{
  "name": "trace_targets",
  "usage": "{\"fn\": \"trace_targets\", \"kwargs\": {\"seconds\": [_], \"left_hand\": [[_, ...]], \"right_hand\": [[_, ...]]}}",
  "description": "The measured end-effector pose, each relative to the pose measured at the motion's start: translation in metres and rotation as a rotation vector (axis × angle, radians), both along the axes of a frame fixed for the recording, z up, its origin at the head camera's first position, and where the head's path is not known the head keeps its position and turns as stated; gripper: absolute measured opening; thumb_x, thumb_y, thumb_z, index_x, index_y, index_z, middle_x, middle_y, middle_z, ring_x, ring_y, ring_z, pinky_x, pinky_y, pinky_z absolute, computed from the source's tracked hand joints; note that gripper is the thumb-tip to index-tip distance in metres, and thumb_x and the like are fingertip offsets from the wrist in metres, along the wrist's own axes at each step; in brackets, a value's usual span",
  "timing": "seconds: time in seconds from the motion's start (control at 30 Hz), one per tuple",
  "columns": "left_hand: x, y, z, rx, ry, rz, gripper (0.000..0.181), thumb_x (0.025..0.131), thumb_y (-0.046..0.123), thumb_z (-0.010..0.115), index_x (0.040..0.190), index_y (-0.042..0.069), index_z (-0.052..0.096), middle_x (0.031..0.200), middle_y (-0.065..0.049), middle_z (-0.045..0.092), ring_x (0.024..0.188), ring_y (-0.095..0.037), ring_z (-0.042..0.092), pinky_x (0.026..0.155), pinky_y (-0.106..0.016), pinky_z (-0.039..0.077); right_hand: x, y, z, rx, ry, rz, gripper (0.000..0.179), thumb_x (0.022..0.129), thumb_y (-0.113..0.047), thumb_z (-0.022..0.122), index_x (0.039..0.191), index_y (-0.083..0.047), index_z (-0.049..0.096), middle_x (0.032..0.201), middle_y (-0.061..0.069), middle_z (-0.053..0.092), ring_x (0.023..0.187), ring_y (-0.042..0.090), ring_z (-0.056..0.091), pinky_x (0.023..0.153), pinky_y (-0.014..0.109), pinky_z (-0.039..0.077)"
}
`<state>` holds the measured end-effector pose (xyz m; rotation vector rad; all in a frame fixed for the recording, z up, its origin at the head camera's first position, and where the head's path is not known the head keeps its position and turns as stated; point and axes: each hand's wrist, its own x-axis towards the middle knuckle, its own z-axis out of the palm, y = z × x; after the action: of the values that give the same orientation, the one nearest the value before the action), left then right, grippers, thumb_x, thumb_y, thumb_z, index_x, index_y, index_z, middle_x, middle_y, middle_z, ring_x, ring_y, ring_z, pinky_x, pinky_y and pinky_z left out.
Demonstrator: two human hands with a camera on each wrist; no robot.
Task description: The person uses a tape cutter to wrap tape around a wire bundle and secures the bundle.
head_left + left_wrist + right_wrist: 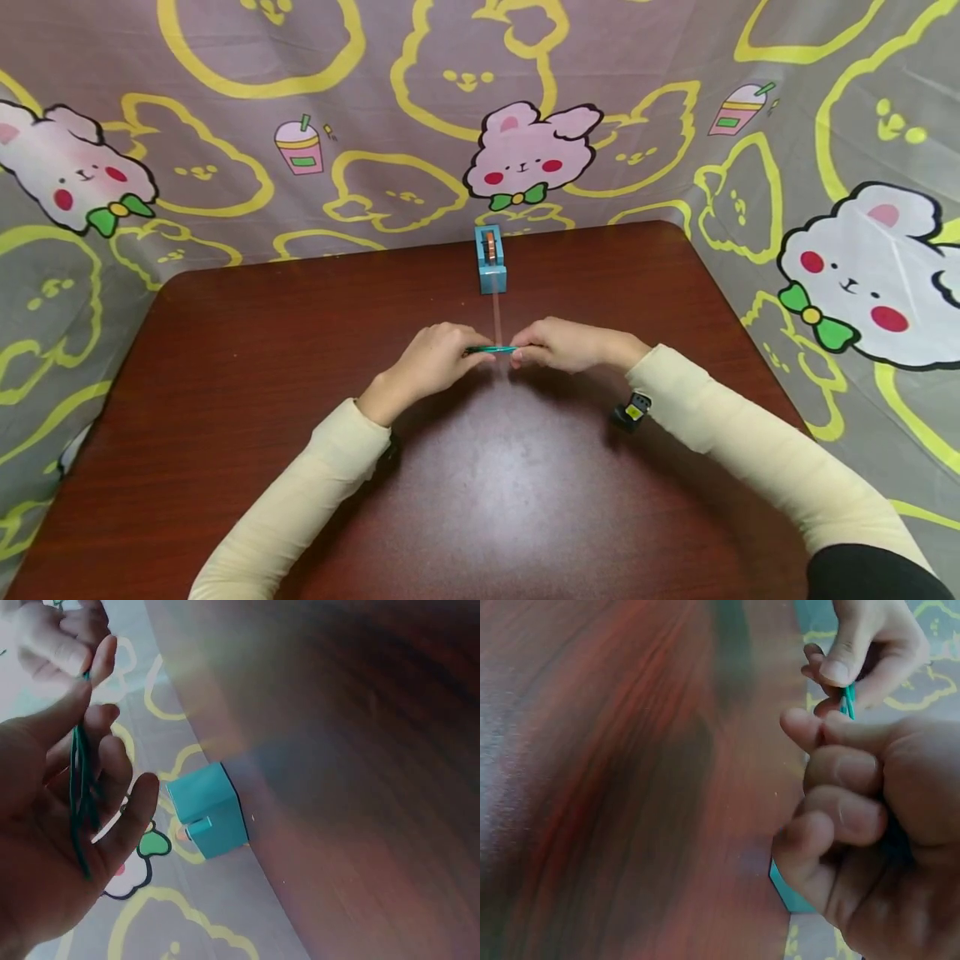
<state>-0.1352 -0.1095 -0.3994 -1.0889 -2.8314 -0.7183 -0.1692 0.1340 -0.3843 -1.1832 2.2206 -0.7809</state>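
Observation:
Near the table's middle, both hands hold a bundle of thin green cords (491, 349) stretched between them. My left hand (438, 358) pinches one end between thumb and fingers; several strands (81, 780) hang loose past its palm in the left wrist view. At the other end, my right hand (566, 343) pinches the bundle, its remaining fingers curled in the right wrist view. Beyond the hands stands a blue tape dispenser (492, 279) with an orange roll. A narrow pale streak (497, 317) runs from it towards the cords; whether it is tape or a reflection, I cannot tell.
The glossy dark red-brown table (315, 417) has rounded far corners. Printed cloth (405, 125) with rabbit heads and yellow outlines hangs behind it and on both sides. A small dark device (633, 411) sits at the right wrist.

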Motion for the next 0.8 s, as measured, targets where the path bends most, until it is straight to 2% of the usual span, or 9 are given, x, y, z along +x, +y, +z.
{"fn": "trace_targets", "kwargs": {"seconds": [0.07, 0.17, 0.3, 0.4, 0.47, 0.6, 0.8], "left_hand": [[-0.004, -0.002, 0.001, 0.018, -0.108, 0.012, 0.015, 0.094, 0.027, 0.074, 0.101, 0.015, 0.08, 0.089, 0.007, 0.074, 0.07, -0.009, 0.063, 0.061, -0.028, 0.051], [-0.011, -0.008, 0.0, 0.087, -0.309, 0.009, 0.021, 0.096, 0.031, 0.071, 0.095, 0.012, 0.08, 0.08, 0.002, 0.073, 0.063, -0.015, 0.062, 0.058, -0.029, 0.047], [-0.021, -0.016, -0.004, 0.244, -0.612, -0.018, 0.046, 0.107, 0.034, 0.052, 0.09, -0.002, 0.077, 0.073, -0.011, 0.071, 0.063, -0.026, 0.064, 0.06, -0.036, 0.052], [-0.029, -0.02, -0.008, 0.349, -0.842, -0.013, 0.061, 0.111, 0.037, 0.038, 0.096, -0.01, 0.074, 0.076, -0.014, 0.071, 0.064, -0.024, 0.064, 0.067, -0.041, 0.057], [-0.033, -0.021, -0.01, 0.386, -0.967, 0.005, 0.064, 0.111, 0.039, 0.035, 0.103, -0.012, 0.072, 0.078, -0.013, 0.072, 0.064, -0.021, 0.064, 0.07, -0.041, 0.058], [-0.039, -0.022, -0.011, 0.405, -1.114, 0.044, 0.06, 0.111, 0.038, 0.037, 0.111, -0.013, 0.07, 0.08, -0.011, 0.071, 0.065, -0.016, 0.063, 0.067, -0.034, 0.057], [-0.043, -0.021, -0.012, 0.446, -1.221, 0.036, 0.057, 0.109, 0.037, 0.044, 0.115, -0.016, 0.066, 0.076, -0.008, 0.066, 0.066, -0.016, 0.062, 0.065, -0.032, 0.056]], "right_hand": [[0.002, 0.0, -0.004, -0.011, 0.108, 0.004, 0.02, 0.106, -0.015, 0.053, 0.096, -0.005, 0.068, 0.082, 0.005, 0.065, 0.066, 0.007, 0.048, 0.066, 0.029, 0.045], [0.006, -0.001, -0.008, -0.016, 0.221, -0.012, 0.017, 0.104, -0.013, 0.056, 0.092, -0.007, 0.066, 0.077, 0.001, 0.062, 0.066, 0.006, 0.047, 0.066, 0.03, 0.045], [0.012, -0.002, -0.011, 0.01, 0.355, -0.051, 0.014, 0.103, -0.013, 0.06, 0.09, -0.008, 0.064, 0.068, -0.005, 0.053, 0.061, 0.007, 0.046, 0.06, 0.03, 0.044], [0.016, -0.003, -0.013, 0.046, 0.481, -0.076, 0.013, 0.101, -0.013, 0.062, 0.089, -0.01, 0.062, 0.064, -0.01, 0.049, 0.056, 0.007, 0.046, 0.054, 0.03, 0.044], [0.018, -0.003, -0.014, 0.067, 0.561, -0.092, 0.012, 0.101, -0.012, 0.062, 0.089, -0.01, 0.062, 0.062, -0.01, 0.049, 0.054, 0.008, 0.047, 0.051, 0.031, 0.044], [0.022, -0.005, -0.017, 0.102, 0.693, -0.117, 0.012, 0.101, -0.011, 0.06, 0.089, -0.013, 0.059, 0.062, -0.009, 0.051, 0.052, 0.009, 0.047, 0.047, 0.032, 0.043], [0.025, -0.004, -0.022, 0.091, 0.82, -0.125, 0.009, 0.097, -0.006, 0.065, 0.093, -0.012, 0.06, 0.067, -0.003, 0.058, 0.052, 0.013, 0.05, 0.046, 0.034, 0.044]]}}
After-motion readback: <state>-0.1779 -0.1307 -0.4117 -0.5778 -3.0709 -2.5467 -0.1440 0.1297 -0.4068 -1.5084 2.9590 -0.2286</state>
